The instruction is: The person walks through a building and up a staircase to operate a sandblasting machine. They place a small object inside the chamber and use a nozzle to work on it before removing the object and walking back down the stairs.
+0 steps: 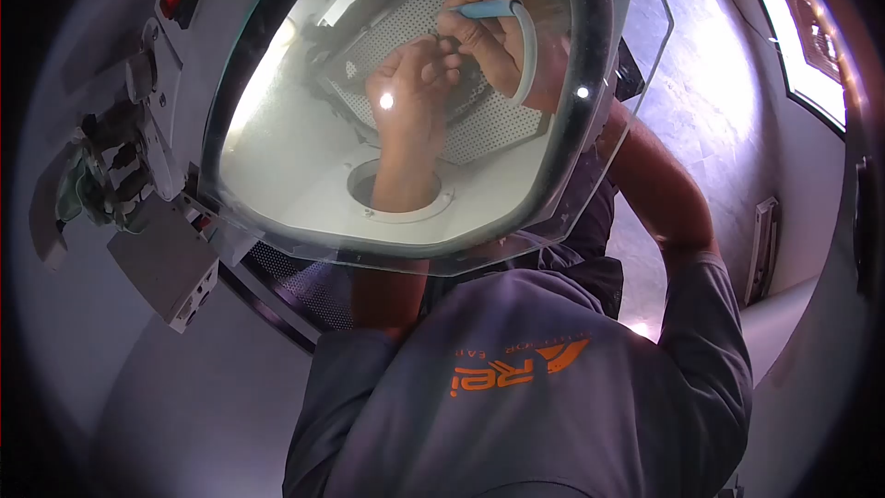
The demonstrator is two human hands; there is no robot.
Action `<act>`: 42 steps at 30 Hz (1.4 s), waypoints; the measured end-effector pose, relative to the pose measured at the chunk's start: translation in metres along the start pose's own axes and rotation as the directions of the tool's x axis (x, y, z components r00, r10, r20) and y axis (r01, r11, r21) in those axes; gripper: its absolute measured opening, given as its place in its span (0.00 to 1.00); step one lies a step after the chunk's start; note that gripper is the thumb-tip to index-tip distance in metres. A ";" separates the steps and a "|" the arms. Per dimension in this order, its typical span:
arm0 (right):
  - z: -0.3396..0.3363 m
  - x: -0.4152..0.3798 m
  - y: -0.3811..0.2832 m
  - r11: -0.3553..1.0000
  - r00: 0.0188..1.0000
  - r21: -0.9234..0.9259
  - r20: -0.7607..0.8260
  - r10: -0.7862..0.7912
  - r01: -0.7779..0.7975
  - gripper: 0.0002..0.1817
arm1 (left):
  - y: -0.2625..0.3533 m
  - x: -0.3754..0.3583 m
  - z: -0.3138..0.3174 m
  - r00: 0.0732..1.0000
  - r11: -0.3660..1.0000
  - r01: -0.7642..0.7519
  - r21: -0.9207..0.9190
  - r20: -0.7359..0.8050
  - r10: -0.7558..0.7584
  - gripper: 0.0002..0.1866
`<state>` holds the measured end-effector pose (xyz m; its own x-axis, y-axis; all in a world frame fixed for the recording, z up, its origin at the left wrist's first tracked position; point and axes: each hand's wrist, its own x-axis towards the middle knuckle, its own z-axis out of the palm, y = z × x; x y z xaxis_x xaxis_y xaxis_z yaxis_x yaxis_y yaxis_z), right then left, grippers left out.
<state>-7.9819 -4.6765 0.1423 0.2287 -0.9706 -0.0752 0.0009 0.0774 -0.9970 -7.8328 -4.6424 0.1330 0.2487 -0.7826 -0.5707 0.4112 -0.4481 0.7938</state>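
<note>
Fingers, right hand (498, 32): closed around one blue handpiece (487, 8), slim, held aslant like a pen, its hose end rising clear of the grip. Fingers, left hand (417, 83): curled inward, tips brought near those of the right; whether a small piece is pinched there cannot be told, as the meeting point is dark and blurred. Hose (529, 51), pale blue, one: looped from the handpiece, bent sharply at the top, hung down beside the right hand. Perforated plate (498, 134): seen beneath both hands, behind the viewing window (295, 161). Round port (417, 216): passed through by the left forearm. Hazards, as judged: the handpiece could be turned aside by a pull from the bent hose; the left fingertips could be struck by its working end if the grip were allowed to slip, so near are they set; aim could be spoiled by glare and haze on the glass. Position of the handpiece: within the right fingers, between thumb and forefinger, its working end directed toward the left fingertips; contact there cannot be confirmed.
</note>
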 end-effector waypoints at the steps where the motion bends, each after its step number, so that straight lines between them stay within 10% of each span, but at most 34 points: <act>1: 0.000 0.001 0.001 1.000 1.000 0.003 -0.005 0.006 -0.006 0.11 | -0.001 0.000 0.001 1.000 1.000 -0.012 0.016 -0.025 0.012 0.09; 10: 0.006 0.004 0.020 0.980 0.990 0.146 -0.047 -0.131 0.136 0.12 | 0.000 -0.004 0.006 0.994 0.983 -0.102 0.154 -0.017 0.106 0.09; 19: -0.007 0.010 0.017 0.964 0.972 -0.135 0.092 -0.218 0.229 0.09 | 0.006 -0.006 0.001 0.981 0.957 -0.194 0.217 0.065 0.184 0.12; 24: -0.010 0.023 0.022 0.760 0.839 -0.382 0.087 -0.537 0.526 0.05 | 0.007 -0.009 -0.010 0.984 0.966 -0.175 0.191 0.060 0.167 0.14; 39: -0.019 -0.005 0.010 0.823 0.928 -0.452 0.297 -0.225 0.344 0.11 | 0.009 -0.031 -0.027 0.982 0.954 -0.179 0.239 0.102 0.159 0.17; 42: -0.044 -0.024 0.031 0.786 0.862 -0.360 0.269 -0.428 0.503 0.12 | 0.009 -0.034 -0.028 0.979 0.929 -0.200 0.313 0.089 0.181 0.15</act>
<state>-8.0302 -4.6612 0.1120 0.4590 -0.8089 0.3674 -0.2351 -0.5094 -0.8278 -7.8135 -4.6079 0.1536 0.2400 -0.8860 -0.3968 0.0580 -0.3949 0.9169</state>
